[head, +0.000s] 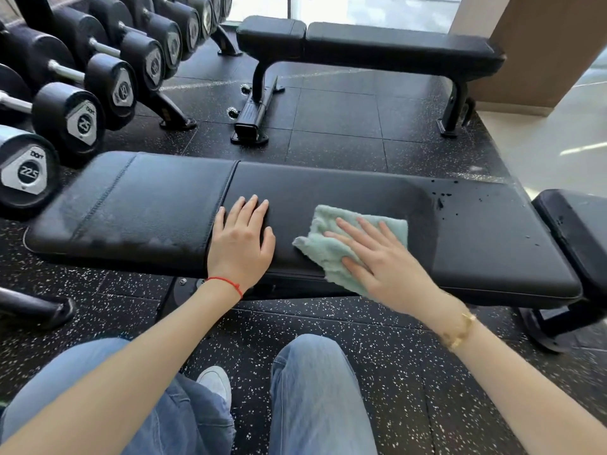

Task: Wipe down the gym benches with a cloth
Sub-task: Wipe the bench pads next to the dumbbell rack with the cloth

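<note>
A black padded gym bench [157, 205] runs left to right in front of me. A light green cloth [331, 221] lies crumpled on its long pad, near the front edge. My right hand [377, 261] presses flat on the cloth with fingers spread. My left hand [241, 241] rests flat on the bare pad beside the seam between the two pads, holding nothing. Dark wet droplets [441, 197] dot the pad to the right of the cloth. A second black bench [394, 44] stands farther back.
A rack of black dumbbells [82, 116] lines the left side, close to the near bench's left end. Speckled black rubber flooring [328, 339] lies all around. My knees in blue jeans [312, 389] are below the bench. A pale tiled floor [551, 149] begins at the right.
</note>
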